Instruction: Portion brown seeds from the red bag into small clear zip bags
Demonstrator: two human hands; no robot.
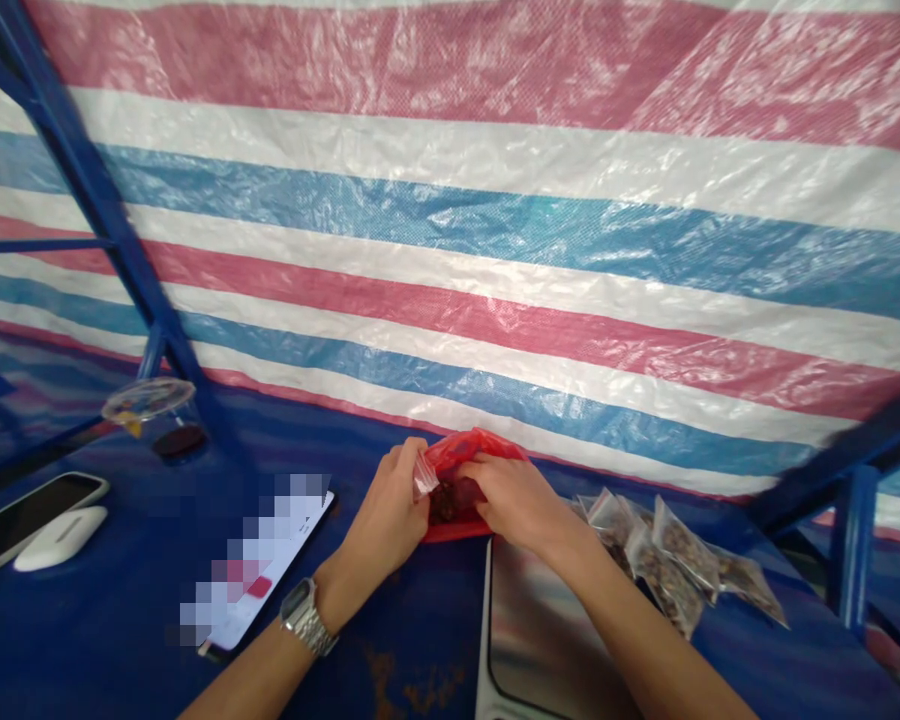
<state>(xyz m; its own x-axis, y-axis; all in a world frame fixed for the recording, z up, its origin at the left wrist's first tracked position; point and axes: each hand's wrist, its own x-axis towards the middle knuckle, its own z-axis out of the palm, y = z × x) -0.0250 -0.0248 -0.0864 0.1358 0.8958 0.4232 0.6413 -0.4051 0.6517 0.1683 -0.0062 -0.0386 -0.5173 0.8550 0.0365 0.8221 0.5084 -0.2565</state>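
A red plastic bag (461, 533) lies on the blue table with its mouth spread, showing dark brown bits (442, 503) inside. My left hand (390, 510) is closed at the bag's left side, pinching a small clear plastic bag (423, 476) at the red bag's mouth. From the right, my right hand (514, 500) reaches into the red bag with its fingers curled. Whatever its fingertips grip is hidden. Several small clear bags of brown pieces (667, 570) lie in a pile to the right, beyond my right forearm.
A silver-edged device with a dark glossy face (555, 630) lies under my right forearm. On the left are a lit phone (270, 570), a dark phone (34, 515), a white earbud case (61, 538) and a clear plastic cup (154, 410). Striped sheeting (450, 250) hangs behind, with blue metal posts (112, 220).
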